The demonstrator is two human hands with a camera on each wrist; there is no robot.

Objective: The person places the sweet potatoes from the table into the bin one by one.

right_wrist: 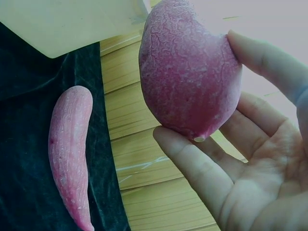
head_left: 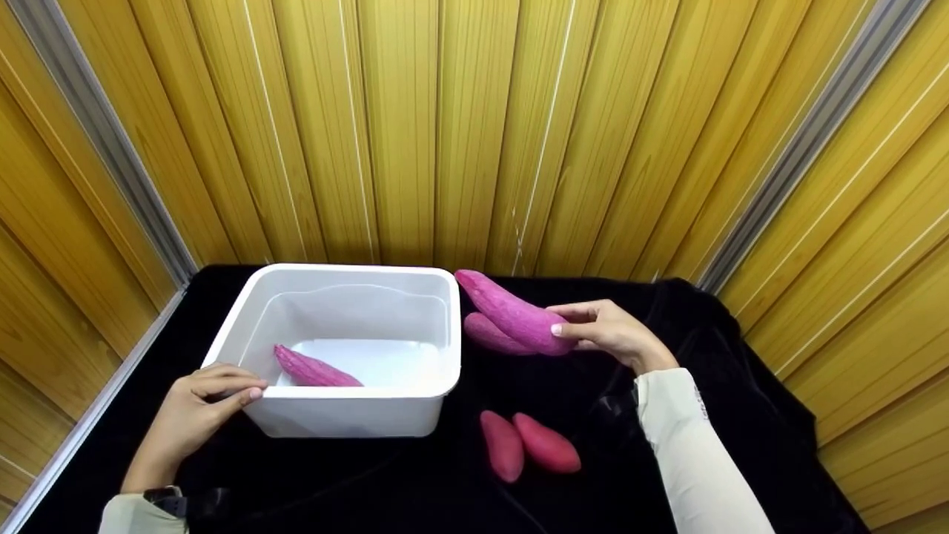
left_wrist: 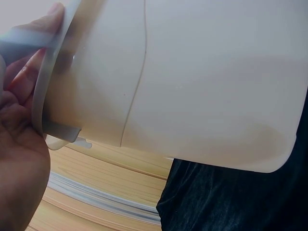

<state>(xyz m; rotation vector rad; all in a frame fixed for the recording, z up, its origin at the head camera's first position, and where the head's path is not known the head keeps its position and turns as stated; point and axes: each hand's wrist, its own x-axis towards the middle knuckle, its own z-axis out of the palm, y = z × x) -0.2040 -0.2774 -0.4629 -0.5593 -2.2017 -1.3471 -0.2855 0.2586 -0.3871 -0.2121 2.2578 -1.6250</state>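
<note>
My right hand (head_left: 615, 334) pinches a long purple-pink sweet potato (head_left: 511, 305) by its thick end, thumb on one side and fingers on the other. Its narrow tip points up and left, close to the right rim of a white plastic bin (head_left: 356, 417). In the right wrist view the held root's wrinkled skin shows, with a second sweet potato (right_wrist: 71, 149) lying on the dark cloth below. At the bin's near left corner, my left hand (head_left: 199, 400) grips the rim. One purple sweet potato (head_left: 315, 369) lies inside the bin, partly hidden by the front wall.
Two smaller reddish sweet potatoes (head_left: 547, 445) lie side by side on the black cloth (head_left: 415, 489), right of the bin and nearer to me. Yellow wood-patterned panels (head_left: 474, 148) rise behind the cloth and at both sides, with grey metal strips at the corners.
</note>
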